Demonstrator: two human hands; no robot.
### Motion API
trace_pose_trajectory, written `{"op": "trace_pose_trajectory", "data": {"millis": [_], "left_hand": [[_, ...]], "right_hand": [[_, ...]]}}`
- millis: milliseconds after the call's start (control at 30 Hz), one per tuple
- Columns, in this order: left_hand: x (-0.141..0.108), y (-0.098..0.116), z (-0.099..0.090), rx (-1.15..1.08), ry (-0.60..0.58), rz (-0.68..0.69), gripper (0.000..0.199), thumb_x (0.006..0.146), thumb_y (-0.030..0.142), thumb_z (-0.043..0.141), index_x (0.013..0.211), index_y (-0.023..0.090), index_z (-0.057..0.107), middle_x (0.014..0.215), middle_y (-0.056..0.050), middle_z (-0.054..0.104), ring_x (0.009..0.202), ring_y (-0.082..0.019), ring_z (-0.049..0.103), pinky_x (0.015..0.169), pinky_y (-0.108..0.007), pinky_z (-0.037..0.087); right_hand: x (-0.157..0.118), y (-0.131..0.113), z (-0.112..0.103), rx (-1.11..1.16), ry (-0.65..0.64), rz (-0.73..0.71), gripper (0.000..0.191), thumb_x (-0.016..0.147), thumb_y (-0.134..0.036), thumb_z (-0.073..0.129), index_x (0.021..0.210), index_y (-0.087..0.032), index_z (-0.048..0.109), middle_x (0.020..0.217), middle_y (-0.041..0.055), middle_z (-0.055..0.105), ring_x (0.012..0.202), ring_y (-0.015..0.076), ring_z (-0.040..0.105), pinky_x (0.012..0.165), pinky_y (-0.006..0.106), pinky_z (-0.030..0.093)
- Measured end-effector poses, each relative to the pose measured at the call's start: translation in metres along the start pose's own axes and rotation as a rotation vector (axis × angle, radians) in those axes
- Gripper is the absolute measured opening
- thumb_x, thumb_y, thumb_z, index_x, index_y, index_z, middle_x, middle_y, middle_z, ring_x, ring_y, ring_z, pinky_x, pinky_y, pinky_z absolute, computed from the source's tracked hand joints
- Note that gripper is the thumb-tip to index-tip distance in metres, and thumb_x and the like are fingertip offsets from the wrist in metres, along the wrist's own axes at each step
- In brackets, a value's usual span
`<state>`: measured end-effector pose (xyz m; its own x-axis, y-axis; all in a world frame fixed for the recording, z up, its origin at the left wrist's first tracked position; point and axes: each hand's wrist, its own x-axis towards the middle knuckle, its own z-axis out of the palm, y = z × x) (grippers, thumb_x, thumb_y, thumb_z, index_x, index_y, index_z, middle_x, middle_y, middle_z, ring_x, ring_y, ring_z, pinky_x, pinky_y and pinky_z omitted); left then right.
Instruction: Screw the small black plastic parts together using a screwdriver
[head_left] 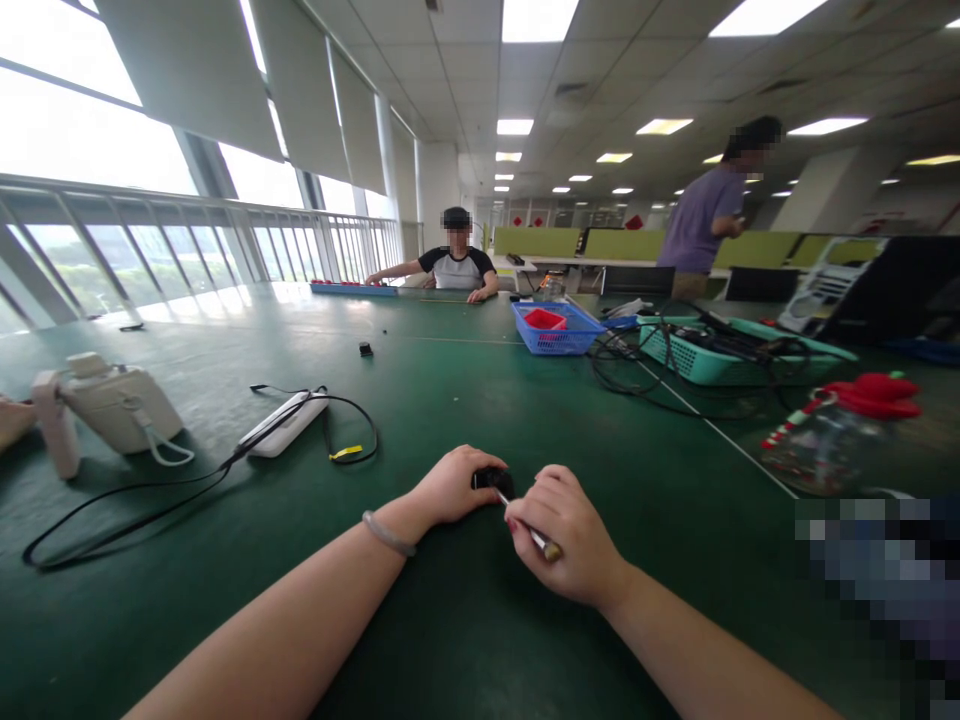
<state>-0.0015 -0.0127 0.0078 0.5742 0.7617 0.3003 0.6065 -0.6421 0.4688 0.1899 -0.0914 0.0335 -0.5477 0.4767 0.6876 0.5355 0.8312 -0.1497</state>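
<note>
My left hand (455, 484), with a bangle at its wrist, grips a small black object (493, 481) on the green table (420, 620). Fingers of my right hand (564, 525) are wrapped round a thin screwdriver-like tool (545, 543), its metal shaft pointing at the black object. Whether the tip touches the object cannot be made out. The handle's end sticks out below my right fingers.
A white power bank (286, 425) with a black cable and a beige bottle (127, 405) stand left. Farther back are a small black piece (365, 349), a blue basket (559, 335) and a teal basket (694, 362). A red-lidded jar (832, 440) is right. Two people are beyond.
</note>
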Motion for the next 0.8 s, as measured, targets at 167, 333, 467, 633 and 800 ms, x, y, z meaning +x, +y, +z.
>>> {"op": "trace_pose_trajectory", "data": {"millis": [167,333,467,633,800], "left_hand": [[-0.0006,0.0,0.0007,-0.001,-0.009,0.007,0.041,0.076,0.026,0.07,0.117,0.024,0.065,0.112,-0.002,0.07,0.104,-0.021,0.062,0.095,-0.034,0.045],[-0.0004,0.0019,-0.0001,0.011,-0.016,-0.006,0.039,0.077,0.029,0.069,0.116,0.024,0.066,0.111,-0.003,0.071,0.102,-0.022,0.062,0.095,-0.034,0.045],[0.0001,0.0032,-0.0002,0.014,-0.009,0.005,0.039,0.077,0.028,0.068,0.116,0.023,0.066,0.109,-0.003,0.071,0.101,-0.022,0.062,0.093,-0.034,0.046],[-0.0005,0.0058,-0.0015,0.016,0.001,0.01,0.039,0.077,0.026,0.068,0.116,0.023,0.067,0.107,-0.004,0.072,0.1,-0.022,0.062,0.091,-0.033,0.047],[-0.0008,0.0067,-0.0021,0.009,-0.014,-0.018,0.039,0.078,0.03,0.068,0.117,0.025,0.066,0.108,-0.003,0.071,0.1,-0.021,0.061,0.093,-0.033,0.046]], "right_hand": [[0.0021,-0.003,-0.001,-0.056,-0.067,-0.008,0.013,0.086,-0.016,0.049,0.079,-0.021,0.06,0.069,0.001,0.06,0.068,0.0161,0.051,0.084,0.04,0.039],[0.0014,-0.0045,-0.003,-0.075,-0.089,-0.068,0.014,0.085,-0.016,0.048,0.079,-0.021,0.06,0.069,0.0009,0.059,0.067,0.0158,0.05,0.086,0.04,0.039],[0.0019,-0.0058,-0.0024,-0.118,-0.136,-0.097,0.014,0.085,-0.017,0.049,0.079,-0.02,0.061,0.069,0.0015,0.058,0.068,0.0161,0.05,0.088,0.041,0.039],[0.0035,-0.0086,-0.0019,-0.162,-0.155,-0.123,0.014,0.084,-0.017,0.049,0.077,-0.02,0.061,0.068,0.0014,0.057,0.067,0.0159,0.048,0.089,0.042,0.039],[0.0033,-0.0081,-0.0027,-0.158,-0.099,-0.101,0.014,0.084,-0.017,0.049,0.077,-0.02,0.06,0.066,0.0006,0.058,0.064,0.015,0.05,0.086,0.04,0.041]]}}
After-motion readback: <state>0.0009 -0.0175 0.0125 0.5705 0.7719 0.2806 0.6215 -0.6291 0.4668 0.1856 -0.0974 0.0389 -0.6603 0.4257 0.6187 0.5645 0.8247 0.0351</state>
